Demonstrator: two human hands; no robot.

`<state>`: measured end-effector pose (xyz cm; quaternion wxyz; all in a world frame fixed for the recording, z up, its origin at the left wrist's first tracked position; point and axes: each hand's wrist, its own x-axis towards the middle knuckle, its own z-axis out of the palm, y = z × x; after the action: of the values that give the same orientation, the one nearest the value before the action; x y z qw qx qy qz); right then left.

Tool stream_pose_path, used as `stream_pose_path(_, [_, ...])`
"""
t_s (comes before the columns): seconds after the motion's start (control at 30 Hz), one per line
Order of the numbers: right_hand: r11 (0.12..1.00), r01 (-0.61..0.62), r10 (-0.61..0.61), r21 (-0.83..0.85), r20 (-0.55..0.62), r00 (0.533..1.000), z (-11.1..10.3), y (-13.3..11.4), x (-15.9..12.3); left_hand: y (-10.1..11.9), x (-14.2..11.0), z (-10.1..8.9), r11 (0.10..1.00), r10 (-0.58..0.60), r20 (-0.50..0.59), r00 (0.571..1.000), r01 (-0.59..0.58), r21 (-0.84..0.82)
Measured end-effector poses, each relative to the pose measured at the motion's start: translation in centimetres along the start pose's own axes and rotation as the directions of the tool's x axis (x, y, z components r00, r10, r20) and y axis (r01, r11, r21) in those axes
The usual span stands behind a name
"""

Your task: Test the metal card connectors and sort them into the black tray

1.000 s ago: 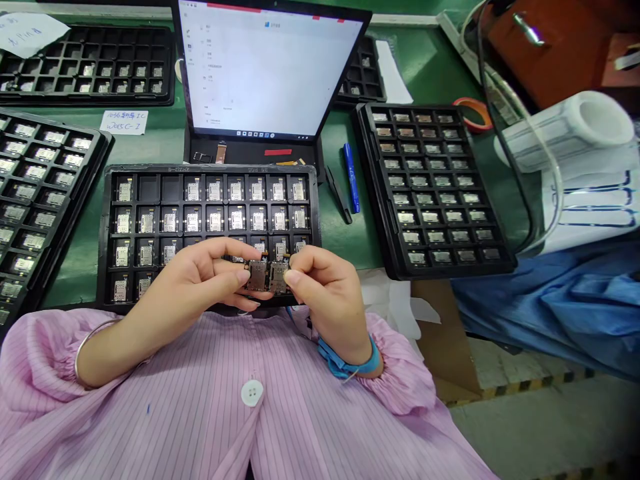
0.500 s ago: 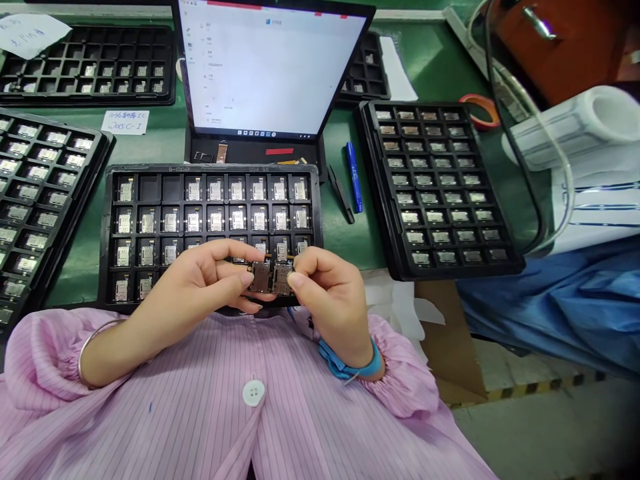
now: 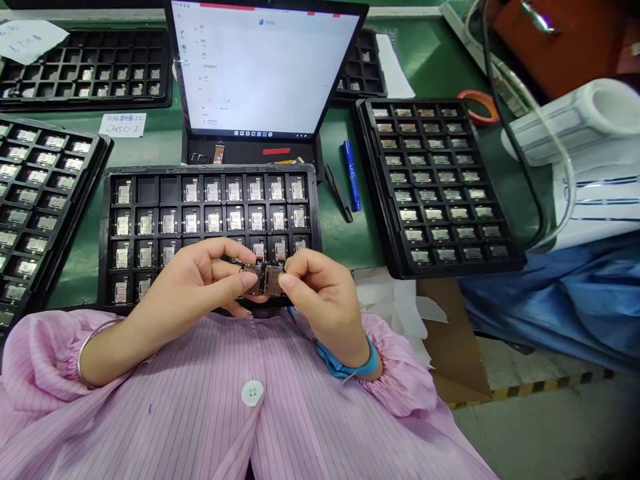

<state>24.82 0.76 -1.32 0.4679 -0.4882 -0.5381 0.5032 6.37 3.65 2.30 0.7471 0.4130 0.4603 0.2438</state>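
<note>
My left hand (image 3: 210, 277) pinches a small circuit board (image 3: 253, 280) with a metal card-slot cover between thumb and fingers. Another circuit board of the same kind (image 3: 273, 281) is gripped at its right edge by the thumb and forefinger of my right hand (image 3: 320, 287). The two boards are side by side, almost touching, above the front of a black compartment tray (image 3: 107, 233). Similar boards fill most of its pockets; two pockets in the back row hold none. My hands cover part of the front rows.
Behind the tray stands a laptop-like screen (image 3: 265, 73). Black tweezers (image 3: 339, 193) and a blue marker (image 3: 351, 176) lie right of the tray. Filled trays stand at the right (image 3: 380, 220) and left (image 3: 95, 160). An orange tape roll (image 3: 479, 107) and a clear film roll (image 3: 560, 127) are farther right.
Both hands have shifted slightly left with the boards, which now tilt a little differently and sit closer together. Each hand keeps its hold.
</note>
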Motion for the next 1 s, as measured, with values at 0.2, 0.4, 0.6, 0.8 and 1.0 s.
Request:
stream_pose_path(0.2, [0.98,0.11,-0.117,-0.168,-0.031,0.993,-1.6,-2.3,0.5,4.3,-2.0,-2.1,0.891,0.359,-0.399,0.844,-0.182,0.416])
stream_pose_path(0.4, [0.855,0.271,-0.22,-0.443,0.164,0.962,-0.1,-6.8,8.3,7.9,-0.6,-9.8,0.769,0.453,-0.484,0.749,-0.052,0.638])
stream_pose_path(0.6, [0.729,0.213,0.057,-0.651,0.368,0.928,8.7,-3.8,17.1,6.1,4.1,-15.7,0.513,0.431,-0.462,0.775,0.211,0.832])
stream_pose_path(0.8, [0.603,0.193,0.094,-0.774,0.309,0.946,11.2,-1.6,18.0,4.8,4.0,-14.9,0.446,0.43,-0.413,0.803,0.209,0.871])
stream_pose_path(1.0, [0.604,0.187,-0.032,-0.775,0.211,0.977,5.7,-4.6,18.1,4.7,4.0,-13.8,0.289,0.582,-0.317,0.749,0.173,0.942])
